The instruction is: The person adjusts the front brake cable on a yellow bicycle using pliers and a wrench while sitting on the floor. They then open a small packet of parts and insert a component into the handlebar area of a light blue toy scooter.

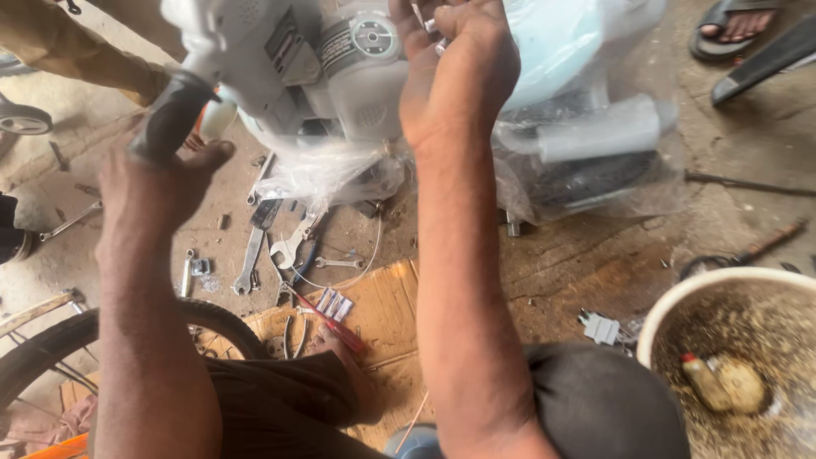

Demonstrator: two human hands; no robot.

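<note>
Handlebar grip (pixel 172 115): black. Scooter body (pixel 280 59): white-grey; panel (pixel 552 42) pale blue under clear plastic wrap. Spanners (pixel 255 246): silver. Cardboard (pixel 382 314): brown. Bucket (pixel 671 314): cream rim. Floor (pixel 578 255): dusty brown.

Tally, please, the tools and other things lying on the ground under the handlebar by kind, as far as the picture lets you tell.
Spanners/wrenches: 4 clearly visible; more may be hidden
Red-handled tool: 1
Cardboard sheet: 1
White bucket: 1
Small white part: 1
Total: 8

The left hand grips the black handlebar grip; the right hand holds small metal pieces.
</note>
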